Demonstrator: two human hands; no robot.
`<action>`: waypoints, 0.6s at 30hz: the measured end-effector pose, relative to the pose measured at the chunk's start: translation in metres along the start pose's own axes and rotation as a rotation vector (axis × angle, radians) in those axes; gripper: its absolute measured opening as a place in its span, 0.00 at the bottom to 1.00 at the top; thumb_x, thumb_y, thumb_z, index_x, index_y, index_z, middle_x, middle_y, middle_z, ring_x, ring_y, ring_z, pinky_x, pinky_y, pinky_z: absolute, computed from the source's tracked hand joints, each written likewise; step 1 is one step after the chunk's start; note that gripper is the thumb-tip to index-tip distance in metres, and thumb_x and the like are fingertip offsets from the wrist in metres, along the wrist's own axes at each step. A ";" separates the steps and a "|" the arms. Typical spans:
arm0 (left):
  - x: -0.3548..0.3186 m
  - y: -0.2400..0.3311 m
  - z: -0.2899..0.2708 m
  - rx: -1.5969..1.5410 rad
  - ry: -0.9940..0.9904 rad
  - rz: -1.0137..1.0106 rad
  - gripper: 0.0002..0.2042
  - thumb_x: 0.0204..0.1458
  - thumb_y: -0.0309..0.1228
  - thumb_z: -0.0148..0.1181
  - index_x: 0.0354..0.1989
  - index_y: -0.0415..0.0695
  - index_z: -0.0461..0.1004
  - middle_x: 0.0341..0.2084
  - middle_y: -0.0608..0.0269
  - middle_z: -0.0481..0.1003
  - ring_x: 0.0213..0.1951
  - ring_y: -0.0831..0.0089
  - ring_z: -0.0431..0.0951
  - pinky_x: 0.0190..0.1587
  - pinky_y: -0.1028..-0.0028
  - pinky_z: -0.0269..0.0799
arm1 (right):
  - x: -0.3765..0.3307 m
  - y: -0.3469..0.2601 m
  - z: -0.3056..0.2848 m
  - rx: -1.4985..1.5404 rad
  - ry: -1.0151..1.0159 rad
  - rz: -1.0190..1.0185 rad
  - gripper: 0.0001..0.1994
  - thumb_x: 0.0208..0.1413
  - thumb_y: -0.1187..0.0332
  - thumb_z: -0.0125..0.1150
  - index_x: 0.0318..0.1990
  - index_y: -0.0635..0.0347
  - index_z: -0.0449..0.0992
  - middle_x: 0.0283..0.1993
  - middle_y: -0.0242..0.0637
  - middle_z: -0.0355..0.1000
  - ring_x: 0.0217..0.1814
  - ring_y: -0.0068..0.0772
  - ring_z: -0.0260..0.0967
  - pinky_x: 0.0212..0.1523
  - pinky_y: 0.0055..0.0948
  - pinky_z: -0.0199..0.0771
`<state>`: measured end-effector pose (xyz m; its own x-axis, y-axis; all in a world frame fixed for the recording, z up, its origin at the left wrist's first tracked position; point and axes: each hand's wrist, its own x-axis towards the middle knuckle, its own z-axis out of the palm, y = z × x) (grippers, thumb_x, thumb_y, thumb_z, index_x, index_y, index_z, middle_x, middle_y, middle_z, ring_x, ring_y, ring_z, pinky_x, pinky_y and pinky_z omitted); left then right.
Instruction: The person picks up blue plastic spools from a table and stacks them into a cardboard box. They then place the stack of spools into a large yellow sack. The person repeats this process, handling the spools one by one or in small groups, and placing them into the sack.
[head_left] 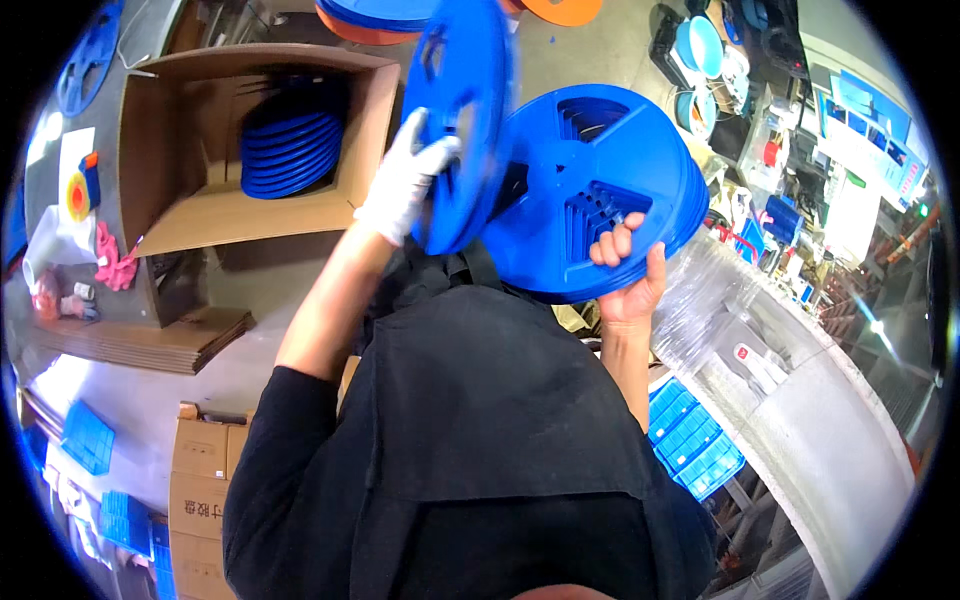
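Note:
My left hand, in a white glove, grips a blue plastic reel that is turned nearly edge-on and slightly blurred. A stack of similar blue reels sits close by on the right, partly covered by the held one. My bare right hand holds this stack at its near right edge, the fingers hooked into a cut-out and the thumb outside on the rim. To the left stands an open cardboard box with a leaning row of blue reels inside.
Flattened cardboard lies below the open box. On the left table are an orange-and-blue tape dispenser and pink gloves. A pale curved worktop runs along the right, with blue crates beside it. Closed cartons stand at lower left.

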<state>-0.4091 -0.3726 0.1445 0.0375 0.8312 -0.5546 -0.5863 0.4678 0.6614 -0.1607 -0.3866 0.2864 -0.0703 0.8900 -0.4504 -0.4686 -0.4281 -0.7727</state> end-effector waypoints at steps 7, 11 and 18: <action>-0.001 -0.053 0.063 0.596 -0.094 -0.086 0.44 0.48 0.56 0.57 0.68 0.44 0.49 0.60 0.35 0.60 0.63 0.46 0.59 0.64 0.62 0.53 | 0.019 0.025 0.015 -0.174 -0.016 0.226 0.32 0.49 0.51 0.67 0.55 0.62 0.65 0.55 0.50 0.69 0.59 0.48 0.67 0.60 0.46 0.67; -0.004 -0.059 0.048 0.730 -0.125 -0.040 0.40 0.52 0.56 0.55 0.66 0.42 0.53 0.58 0.38 0.63 0.62 0.50 0.62 0.63 0.62 0.56 | 0.027 0.032 -0.008 -0.094 -0.049 0.319 0.23 0.51 0.59 0.65 0.51 0.57 0.67 0.40 0.37 0.70 0.45 0.39 0.70 0.59 0.50 0.65; 0.066 -0.184 -0.209 -0.654 0.862 -0.239 0.15 0.57 0.42 0.49 0.45 0.45 0.70 0.37 0.62 0.71 0.41 0.69 0.68 0.47 0.68 0.64 | 0.025 0.051 -0.056 -0.011 0.149 0.450 0.19 0.51 0.57 0.56 0.47 0.56 0.65 0.33 0.32 0.62 0.35 0.31 0.61 0.46 0.40 0.66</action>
<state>-0.4678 -0.4664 -0.1193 -0.2203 0.1347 -0.9661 -0.9629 0.1279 0.2374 -0.1370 -0.3952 0.2108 -0.1365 0.5840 -0.8002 -0.4113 -0.7683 -0.4905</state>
